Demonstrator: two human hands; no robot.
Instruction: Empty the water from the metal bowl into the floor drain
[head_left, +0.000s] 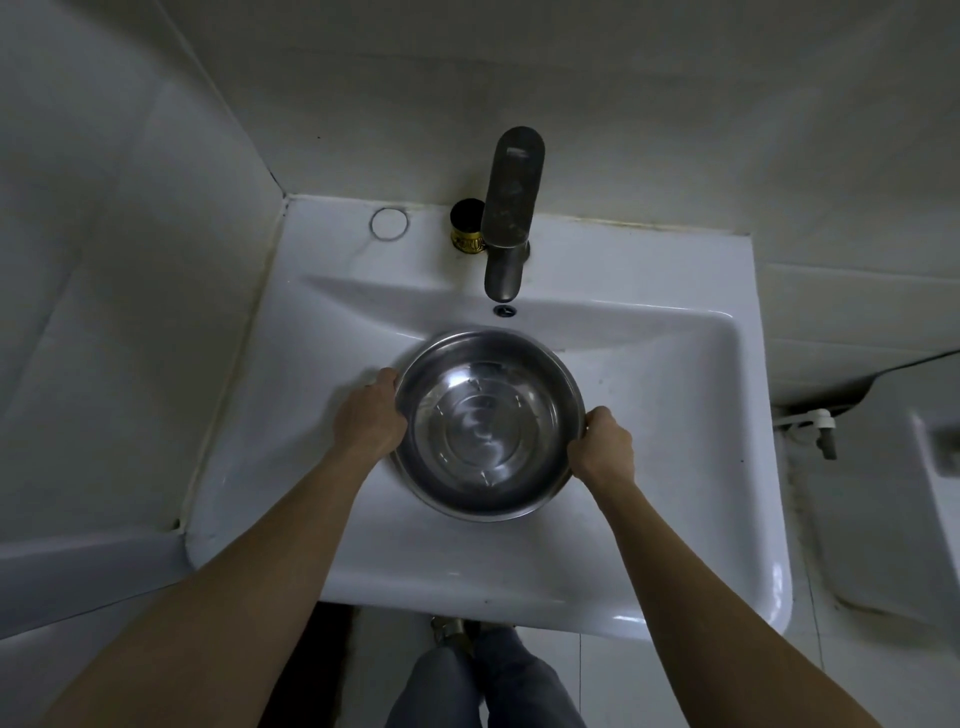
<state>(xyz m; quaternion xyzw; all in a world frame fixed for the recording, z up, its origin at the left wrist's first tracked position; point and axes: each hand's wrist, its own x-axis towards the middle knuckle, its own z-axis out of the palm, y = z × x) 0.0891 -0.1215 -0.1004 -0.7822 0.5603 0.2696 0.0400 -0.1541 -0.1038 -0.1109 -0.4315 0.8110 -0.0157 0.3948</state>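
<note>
A round metal bowl (485, 423) with clear water in it sits level in the basin of a white sink (675, 395), below the tap. My left hand (370, 413) grips the bowl's left rim, fingers curled around the edge. My right hand (601, 446) grips the right rim the same way. No floor drain shows in this view.
A grey tap (508, 218) stands at the back of the sink, with a small dark and gold jar (468, 226) beside it. White tiled walls close in on the left and behind. A white toilet cistern (930, 467) stands at the right. My legs (483, 680) show below the sink's front edge.
</note>
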